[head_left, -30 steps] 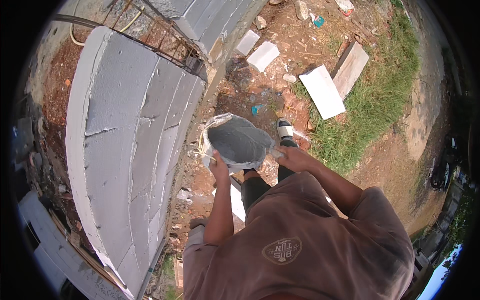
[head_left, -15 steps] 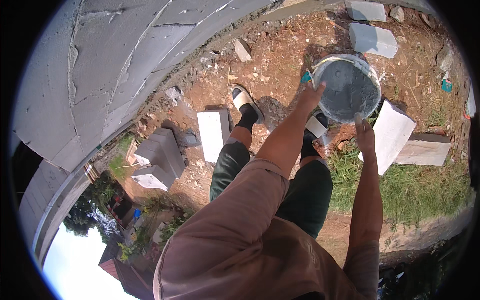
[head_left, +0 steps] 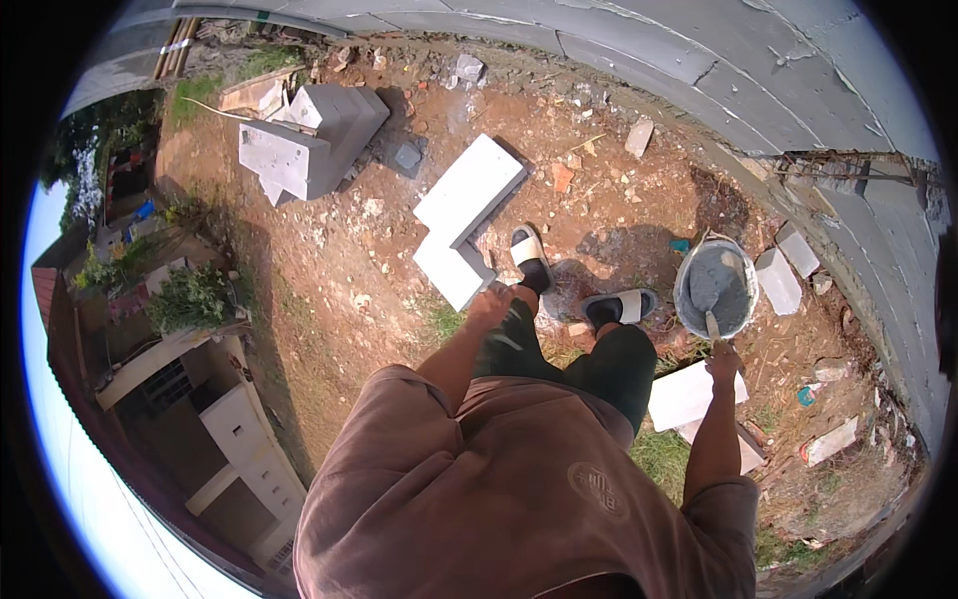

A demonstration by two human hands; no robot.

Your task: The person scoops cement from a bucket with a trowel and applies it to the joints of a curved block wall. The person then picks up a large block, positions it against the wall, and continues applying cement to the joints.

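My right hand (head_left: pixel 723 361) is closed around the handle of a trowel (head_left: pixel 712 324), whose lower end is sunk in grey mortar (head_left: pixel 720 278). That mortar fills a round white bucket (head_left: pixel 680 299) on the ground to my right. Over on the left, my left hand (head_left: pixel 490 306) hangs loosely curled with nothing visible in it. Close beyond its fingers lies a pale block (head_left: pixel 454 272), and another white block (head_left: pixel 471 190) adjoins it. In the view the hand overlaps the nearer block's edge; whether they touch I cannot tell.
Grey block walling (head_left: pixel 639 40) curves along the far side and right. Stacked blocks (head_left: pixel 344 130) stand far left. Beside my right forearm lies a white slab (head_left: pixel 689 394); more blocks (head_left: pixel 778 282) lie past the bucket. Rubble and grass cover the dirt between.
My left hand has let go of the bucket's rim and moved left, near the pale block. The view has swung to the left. My right hand stays at the bucket with the trowel.
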